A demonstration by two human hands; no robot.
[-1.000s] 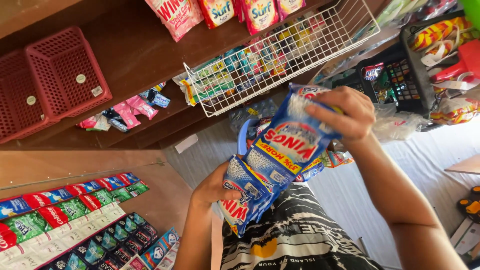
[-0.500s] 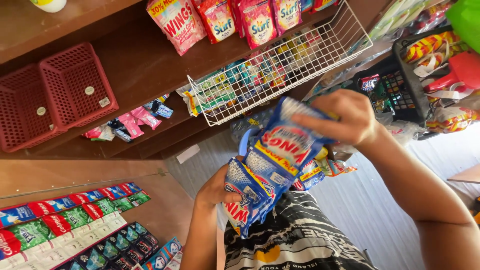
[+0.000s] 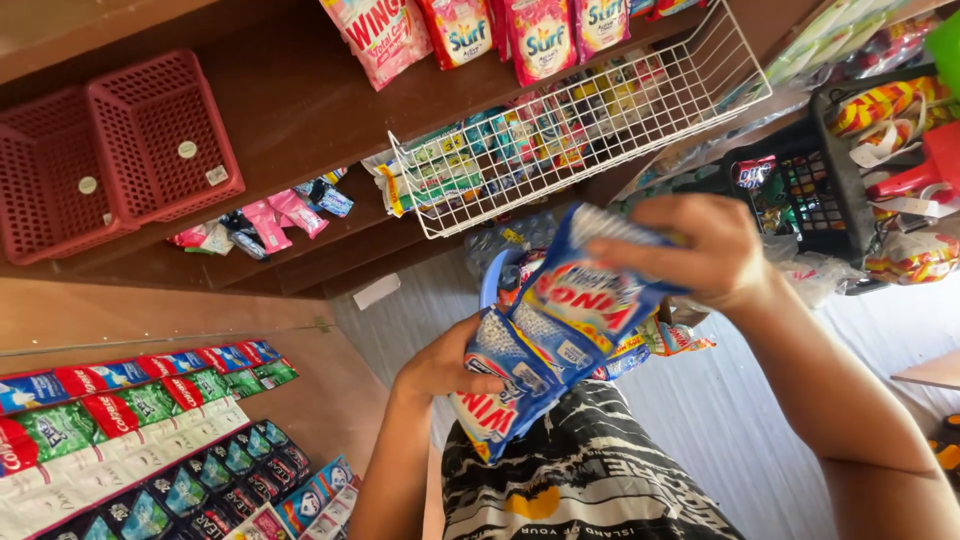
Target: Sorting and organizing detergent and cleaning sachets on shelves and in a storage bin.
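My right hand (image 3: 690, 250) grips the top of a blue detergent sachet (image 3: 590, 295) with a red and yellow label, lifted just above a stack of like sachets. My left hand (image 3: 440, 365) holds that stack of blue sachets (image 3: 510, 385) from its left side, over my black-and-white patterned shorts (image 3: 580, 480). A white wire basket (image 3: 640, 120) filled with small colourful packets stands on the wooden shelf just above both hands.
Two red plastic baskets (image 3: 110, 150) sit on the upper left shelf. Pink and red detergent pouches (image 3: 480, 30) hang at the top. Strips of toothpaste sachets (image 3: 130, 400) lie at lower left. A black crate (image 3: 810, 190) with goods stands right.
My right hand has come down and to the right with the top sachet, closer to the stack. The view has shifted slightly downward.
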